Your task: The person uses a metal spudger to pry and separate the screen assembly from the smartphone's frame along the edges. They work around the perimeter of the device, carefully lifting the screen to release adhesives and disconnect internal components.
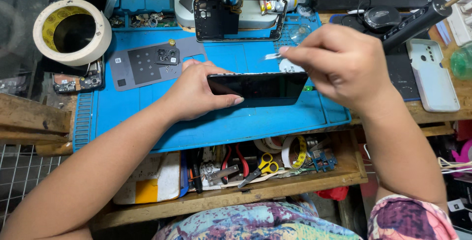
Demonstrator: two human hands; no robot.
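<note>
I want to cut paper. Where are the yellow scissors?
The scissors lie in the open drawer below the blue mat, beside red pliers.

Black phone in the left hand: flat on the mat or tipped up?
Tipped up. The phone stands on its long edge on the blue mat, gripped by the left hand.

Wooden workbench [432, 114] w/ blue work mat [147, 122], open shelf [275, 188] underneath, even light.
</note>
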